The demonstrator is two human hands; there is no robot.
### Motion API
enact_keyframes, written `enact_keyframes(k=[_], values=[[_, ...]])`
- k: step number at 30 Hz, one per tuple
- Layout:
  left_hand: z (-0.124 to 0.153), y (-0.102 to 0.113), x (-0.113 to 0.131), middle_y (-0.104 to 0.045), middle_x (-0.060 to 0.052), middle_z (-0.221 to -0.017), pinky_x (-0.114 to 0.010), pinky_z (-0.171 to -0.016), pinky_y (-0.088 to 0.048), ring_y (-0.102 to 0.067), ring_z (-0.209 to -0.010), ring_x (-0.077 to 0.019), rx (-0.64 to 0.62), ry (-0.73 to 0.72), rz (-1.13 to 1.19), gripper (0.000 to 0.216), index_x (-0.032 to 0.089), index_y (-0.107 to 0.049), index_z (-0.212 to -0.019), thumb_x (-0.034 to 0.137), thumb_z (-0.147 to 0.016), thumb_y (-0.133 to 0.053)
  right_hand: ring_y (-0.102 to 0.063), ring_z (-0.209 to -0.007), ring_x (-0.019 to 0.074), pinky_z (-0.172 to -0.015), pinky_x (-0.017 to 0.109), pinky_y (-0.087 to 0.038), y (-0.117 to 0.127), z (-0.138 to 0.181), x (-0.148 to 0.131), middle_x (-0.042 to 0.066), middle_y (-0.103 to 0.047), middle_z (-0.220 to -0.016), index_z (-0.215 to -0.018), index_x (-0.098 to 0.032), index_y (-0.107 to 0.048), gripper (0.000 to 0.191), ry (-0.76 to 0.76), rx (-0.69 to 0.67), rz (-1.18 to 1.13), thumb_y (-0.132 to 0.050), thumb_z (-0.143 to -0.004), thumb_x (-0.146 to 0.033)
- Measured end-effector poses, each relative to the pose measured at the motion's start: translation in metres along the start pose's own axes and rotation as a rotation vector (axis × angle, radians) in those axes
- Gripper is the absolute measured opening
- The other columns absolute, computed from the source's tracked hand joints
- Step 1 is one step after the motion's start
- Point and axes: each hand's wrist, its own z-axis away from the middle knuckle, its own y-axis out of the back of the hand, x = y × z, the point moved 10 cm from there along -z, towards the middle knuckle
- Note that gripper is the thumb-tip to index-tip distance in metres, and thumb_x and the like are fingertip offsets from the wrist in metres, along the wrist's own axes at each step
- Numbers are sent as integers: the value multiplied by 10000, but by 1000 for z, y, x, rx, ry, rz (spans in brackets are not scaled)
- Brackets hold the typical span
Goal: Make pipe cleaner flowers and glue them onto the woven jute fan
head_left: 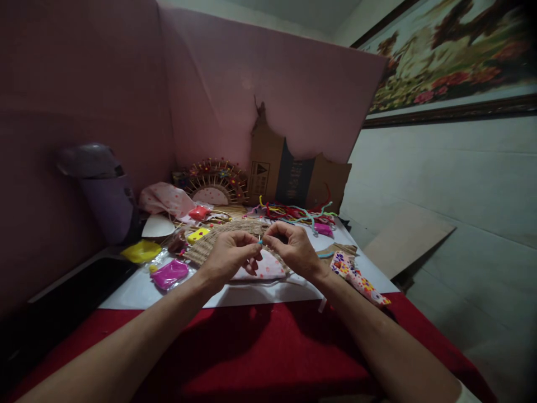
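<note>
My left hand [230, 258] and my right hand [293, 249] meet at the fingertips above the table, both pinched on a tiny blue piece [260, 242]. What the piece is stays too small to name. Directly beneath and behind the hands lies a half-round fan of thin wooden sticks [226, 238] with a pale pink spotted centre [265, 268]. Both forearms reach in from the bottom edge over a red cloth [251, 347].
A white sheet [138, 294] covers the table. On it lie pink [170, 273] and yellow [141, 251] clay packets, coloured pipe cleaners [296, 212], a floral strip [356, 277], a second decorated fan [216, 182], a cardboard piece [293, 173] and a purple container [104, 190]. Pink board walls stand behind.
</note>
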Motion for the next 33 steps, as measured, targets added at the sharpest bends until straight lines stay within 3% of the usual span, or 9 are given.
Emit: enact_keyframes(k=[8, 20, 27, 33], values=[[-3, 14, 0, -608, -4, -522, -224, -394, -458, -529, -392, -95, 127, -67, 120, 143, 124, -584, -586, 221, -645, -671, -404, -541, 98, -523, 232, -314, 8, 3, -5, -17, -497, -577, -630, -162, -548, 177, 30, 65, -7, -566, -778, -259], [3, 19, -7, -593, 9, -501, -188, -394, -417, -514, -406, -78, 223, -33, 312, 143, 117, -573, -606, 202, -610, -688, -482, -601, 121, -604, 244, -359, -16, 18, -26, 9, -563, -663, -786, -176, -596, 131, 164, -19, 75, -471, -823, -167], [-3, 18, -19, -604, 0, -530, -191, -400, -414, -520, -417, -78, 179, 1, 335, 212, 113, -602, -647, 240, -570, -754, -502, -577, 132, -591, 252, -360, -19, 19, -23, 19, -590, -655, -783, -186, -595, 134, 164, -7, 165, -468, -824, -173], [-4, 12, -14, -631, -37, -607, -208, -428, -437, -536, -451, -87, 95, -13, 335, 282, 112, -600, -646, 378, -687, -684, -451, -527, 118, -543, 240, -333, -8, 14, -15, 1, -551, -585, -743, -182, -595, 149, 98, 79, 154, -482, -829, -226]])
